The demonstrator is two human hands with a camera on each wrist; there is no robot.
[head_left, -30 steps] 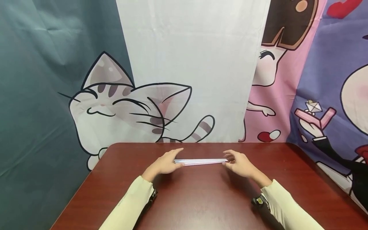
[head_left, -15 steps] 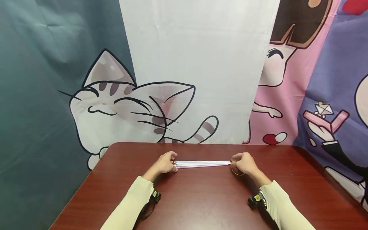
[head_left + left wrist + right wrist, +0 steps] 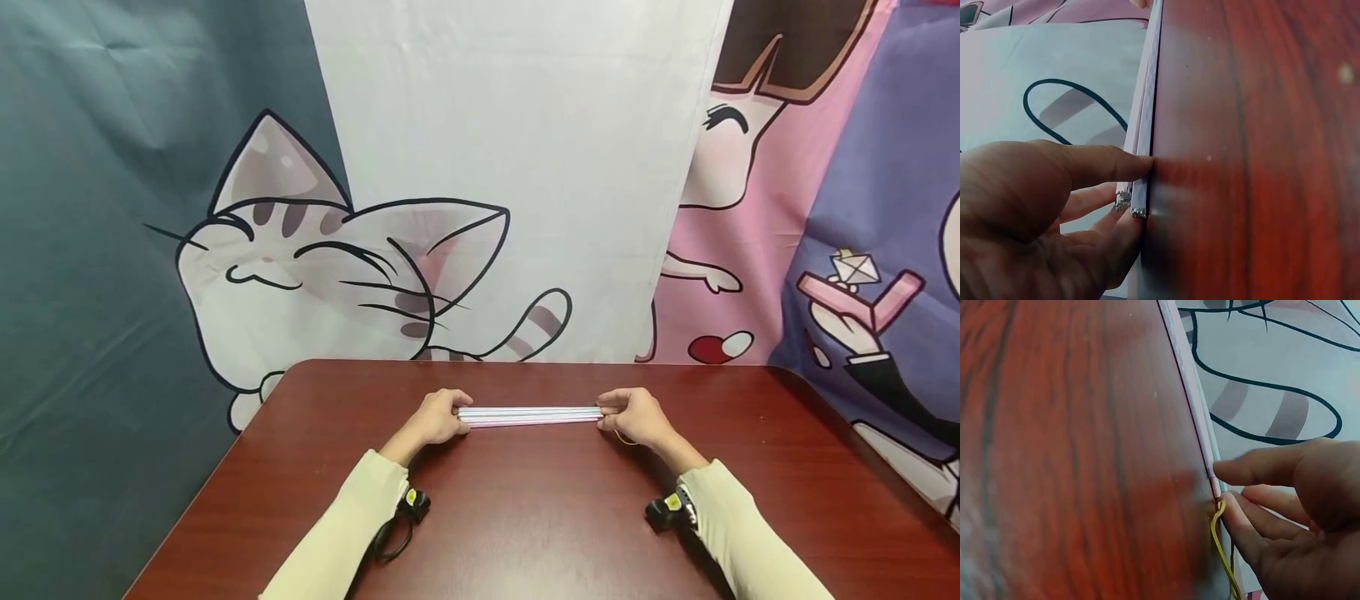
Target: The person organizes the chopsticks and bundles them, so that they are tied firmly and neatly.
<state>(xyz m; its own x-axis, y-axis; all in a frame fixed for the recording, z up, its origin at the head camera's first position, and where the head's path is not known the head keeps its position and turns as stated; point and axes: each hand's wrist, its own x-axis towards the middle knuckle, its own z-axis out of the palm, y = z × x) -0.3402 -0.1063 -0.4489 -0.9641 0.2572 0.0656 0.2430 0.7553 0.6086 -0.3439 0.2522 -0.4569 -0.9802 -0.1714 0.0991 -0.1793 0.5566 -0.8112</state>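
A slim bundle of long pale white and lilac strips [image 3: 532, 417] lies crosswise toward the far part of the table. My left hand [image 3: 437, 417] pinches its left end between thumb and fingers. Glittery, silvery tips [image 3: 1139, 212] stick out there in the left wrist view. At the other end, my right hand [image 3: 637, 417] holds the bundle the same way, the thumb on the near side and the fingers beyond. From that end a yellow cord [image 3: 1216, 534] hangs down past the right fingers. The fingers hide parts of both ends.
The reddish-brown wooden table [image 3: 540, 517] has its far edge just behind the bundle. A cloth backdrop [image 3: 525, 125] with a cartoon cat hangs beyond it. Black wrist cameras [image 3: 663, 512] sit under both cuffs, and a black cable [image 3: 393, 542] loops below the left one.
Both hands have closed from a spread pose around the bundle's ends to a pinch on them. The yellow cord's loop, plain half a second ago, is now largely behind the right hand.
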